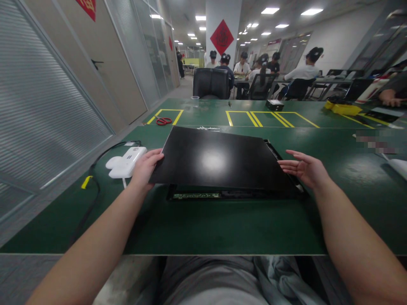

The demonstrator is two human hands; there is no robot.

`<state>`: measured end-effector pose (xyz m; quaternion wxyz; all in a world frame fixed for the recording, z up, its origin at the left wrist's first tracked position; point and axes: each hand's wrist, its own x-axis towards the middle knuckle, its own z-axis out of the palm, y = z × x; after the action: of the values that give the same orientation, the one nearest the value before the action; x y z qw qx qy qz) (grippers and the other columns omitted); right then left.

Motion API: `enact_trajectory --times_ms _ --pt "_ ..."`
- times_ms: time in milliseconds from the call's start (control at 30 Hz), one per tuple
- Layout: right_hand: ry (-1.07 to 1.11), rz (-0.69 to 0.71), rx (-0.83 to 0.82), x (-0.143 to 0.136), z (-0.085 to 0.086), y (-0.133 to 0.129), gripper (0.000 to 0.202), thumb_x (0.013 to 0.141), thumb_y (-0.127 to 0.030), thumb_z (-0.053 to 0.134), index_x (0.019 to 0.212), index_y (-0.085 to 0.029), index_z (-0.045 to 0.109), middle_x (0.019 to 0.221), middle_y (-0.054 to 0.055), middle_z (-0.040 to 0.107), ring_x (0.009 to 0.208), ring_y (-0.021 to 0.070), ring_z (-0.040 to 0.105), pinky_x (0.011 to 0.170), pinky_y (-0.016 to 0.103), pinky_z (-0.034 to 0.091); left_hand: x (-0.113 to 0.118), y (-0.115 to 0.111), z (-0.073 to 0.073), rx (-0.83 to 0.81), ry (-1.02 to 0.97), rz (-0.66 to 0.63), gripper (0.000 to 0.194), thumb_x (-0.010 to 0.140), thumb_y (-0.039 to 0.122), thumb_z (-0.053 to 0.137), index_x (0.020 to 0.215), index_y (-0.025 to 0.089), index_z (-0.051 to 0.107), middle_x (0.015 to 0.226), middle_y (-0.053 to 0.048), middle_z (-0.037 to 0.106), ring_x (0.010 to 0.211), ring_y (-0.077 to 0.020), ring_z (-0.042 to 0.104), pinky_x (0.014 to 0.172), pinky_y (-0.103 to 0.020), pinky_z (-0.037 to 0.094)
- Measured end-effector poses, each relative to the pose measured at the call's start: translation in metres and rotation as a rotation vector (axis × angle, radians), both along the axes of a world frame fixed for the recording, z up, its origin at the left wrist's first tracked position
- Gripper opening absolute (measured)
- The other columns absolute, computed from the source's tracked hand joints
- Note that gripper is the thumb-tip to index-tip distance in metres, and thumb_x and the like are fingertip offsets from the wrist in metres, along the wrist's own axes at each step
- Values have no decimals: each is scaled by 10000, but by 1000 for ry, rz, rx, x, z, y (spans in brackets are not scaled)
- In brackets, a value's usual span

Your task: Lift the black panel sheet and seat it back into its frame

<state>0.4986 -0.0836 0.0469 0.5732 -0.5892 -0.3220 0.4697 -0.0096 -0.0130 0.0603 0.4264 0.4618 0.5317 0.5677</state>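
Observation:
A flat, glossy black screen panel point(214, 159) is tilted over a shallow black frame point(235, 195), its left side raised higher than its right. Along the frame's near edge a strip of green circuit board point(195, 195) shows; the panel hides most of the inside. My left hand point(146, 167) grips the panel's left edge, thumb on top and the other fingers mostly hidden. At the right edge, my right hand point(303, 167) is open with fingers stretched out. Its fingertips are at the panel's side, and I cannot tell whether they touch it.
Left of the panel lie a white device point(129, 163) and a black cable point(95, 190). Beyond are red-handled scissors point(163, 121), small white pieces point(208, 128), yellow tape outlines point(248, 118), a small black box point(275, 105) and a yellow object point(345, 109). People sit farther back.

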Motion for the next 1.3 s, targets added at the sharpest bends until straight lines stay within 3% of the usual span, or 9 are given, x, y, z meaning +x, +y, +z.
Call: enact_trajectory --times_ms 333,567,733,1033,1300 --pt "-52 -109 -41 3 -7 4 287 794 -308 714 1074 -254 685 812 115 805 702 258 789 604 322 645 17 -10 -3 -131 -84 -67 301 588 262 841 869 184 763 729 -23 769 724 -217 735 693 -305 596" --pt "-49 -66 13 -1 -9 5 334 791 -313 720 1113 -231 692 848 136 812 734 276 801 641 347 664 14 -8 2 -125 -134 -13 235 655 226 791 888 193 783 841 -46 818 882 -260 780 764 -326 617" --pt "-60 -82 49 -4 -10 5 298 790 -280 722 1084 -232 701 819 119 808 718 268 800 635 331 665 14 -8 1 -101 -156 3 285 658 227 783 940 187 786 841 -34 815 881 -239 775 757 -298 606" --pt "-177 -165 -12 5 -2 5 98 807 -165 748 879 -230 743 740 88 788 654 211 774 538 252 635 19 -8 -18 -150 -108 -131 485 562 320 940 995 163 792 861 -64 816 788 -222 749 696 -304 585" --pt "-266 -174 -7 -10 -4 4 99 806 -99 723 811 -193 753 704 78 770 591 163 739 528 201 610 17 -2 -25 -106 37 -159 610 516 490 975 998 157 806 854 -59 816 800 -239 744 698 -317 574"
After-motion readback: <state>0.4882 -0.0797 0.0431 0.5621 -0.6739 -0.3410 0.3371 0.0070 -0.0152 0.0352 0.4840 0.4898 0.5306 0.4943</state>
